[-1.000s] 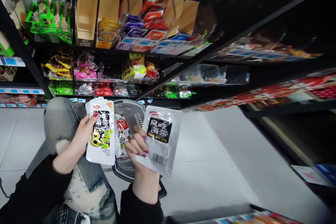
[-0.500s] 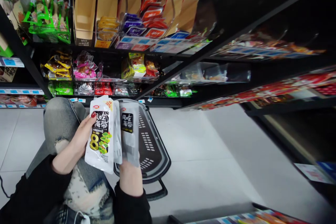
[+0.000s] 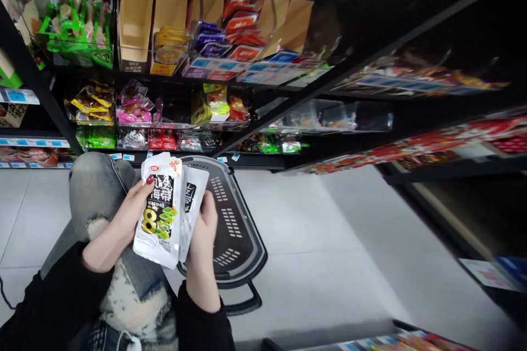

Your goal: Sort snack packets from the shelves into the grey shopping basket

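Observation:
My left hand (image 3: 130, 211) is closed on a white snack pouch (image 3: 158, 252), its red-nailed thumb lying across the front. The pouch has black panels with white characters, a big yellow 8 and green pieces pictured on it. Behind it, fanned out to the right, at least one more white pouch (image 3: 199, 181) of the same look shows. My right hand (image 3: 205, 233) grips the right edge of this rear pouch, fingers curled and partly hidden behind it. Both hands are over my bent knee, close to a dark shopping basket (image 3: 247, 219) on the floor.
Shelves ahead carry open cardboard boxes (image 3: 134, 16) of snack packs, green-wrapped packs (image 3: 78, 27) and clear bins with yellow and pink packs (image 3: 134, 104). The basket's handle (image 3: 247, 304) lies toward me. More shelving (image 3: 453, 170) runs along the right beside pale floor tiles (image 3: 304, 219).
The rear pouch has shifted left behind the front one and tilted. My right hand, before mostly covered by it, has come into view at its right edge. My left hand has barely moved.

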Demonstrator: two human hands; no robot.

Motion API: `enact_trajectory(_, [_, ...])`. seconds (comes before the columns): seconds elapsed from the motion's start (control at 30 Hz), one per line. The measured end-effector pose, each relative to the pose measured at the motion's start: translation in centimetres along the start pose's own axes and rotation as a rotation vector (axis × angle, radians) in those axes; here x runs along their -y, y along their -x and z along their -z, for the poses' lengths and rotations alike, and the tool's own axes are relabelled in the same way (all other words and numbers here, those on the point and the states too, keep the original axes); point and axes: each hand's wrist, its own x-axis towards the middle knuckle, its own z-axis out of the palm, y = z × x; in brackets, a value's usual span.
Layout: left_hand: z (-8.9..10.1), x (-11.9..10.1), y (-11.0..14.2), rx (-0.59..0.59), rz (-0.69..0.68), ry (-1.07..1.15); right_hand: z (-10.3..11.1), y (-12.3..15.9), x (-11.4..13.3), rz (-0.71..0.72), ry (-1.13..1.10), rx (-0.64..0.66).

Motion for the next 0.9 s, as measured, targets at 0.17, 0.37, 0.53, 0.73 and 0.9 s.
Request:
enact_trajectory(0.17, [0.0, 0.1, -0.2, -0.024, -0.011, -0.057, -0.4, 1.0, 1.9, 0.035, -0.041, 0.054])
enact_trajectory(0.37, [0.2, 0.0, -0.3, 0.065, 0.01, -0.131, 0.4, 1.7, 1.6, 0.078, 0.237, 0.21])
enact_trajectory(0.53, [0.2, 0.1, -0.4, 0.045, -0.023, -0.182, 0.9, 1.5, 3.2, 0.033, 0.282, 0.344])
enact_trajectory(0.73, [0.0, 0.2, -0.3, 0.008, -0.084, -0.2, 0.0, 1.8, 3.6, 0.068, 0.224, 0.233])
enact_trajectory(0.9, [-0.1, 0.2, -0.2, -0.003, -0.071, -0.149, -0.9, 2.3, 3.0, 0.192, 0.288, 0.079])
